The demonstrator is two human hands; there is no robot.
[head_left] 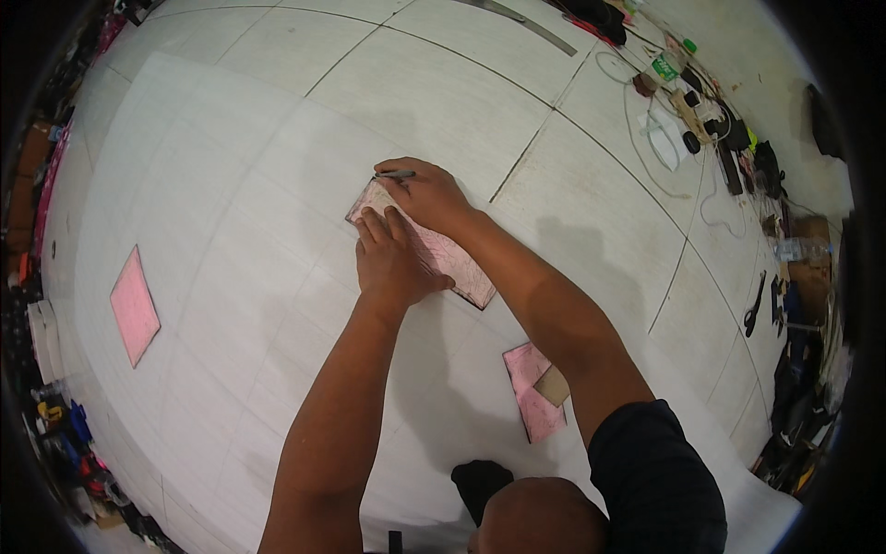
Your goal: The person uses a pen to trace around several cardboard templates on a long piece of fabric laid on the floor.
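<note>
My left hand [392, 258] lies with spread fingers on a long pink rectangular piece [448, 254] with dark edges and a creased-looking surface. At the far end of this piece, my right hand [429, 196] grips a slim grey pen [397, 174], its tip close to the piece's far-left corner. Under both is a large thin white sheet [231, 231] spread over the floor. A second pink piece [136, 307], diamond-shaped from here, rests alone at the left. Near my right elbow is another pink piece [531, 402], with a small tan piece [552, 386] on top, partly hidden by my arm.
A metal ruler-like strip [540, 35] lies on the tiled floor at the far side. Cables, a green-labelled bottle [664, 66] and a clear bottle [803, 248] clutter the right, with black scissors [755, 305]. Mixed items line the left edge. My knee [544, 517] is at the bottom.
</note>
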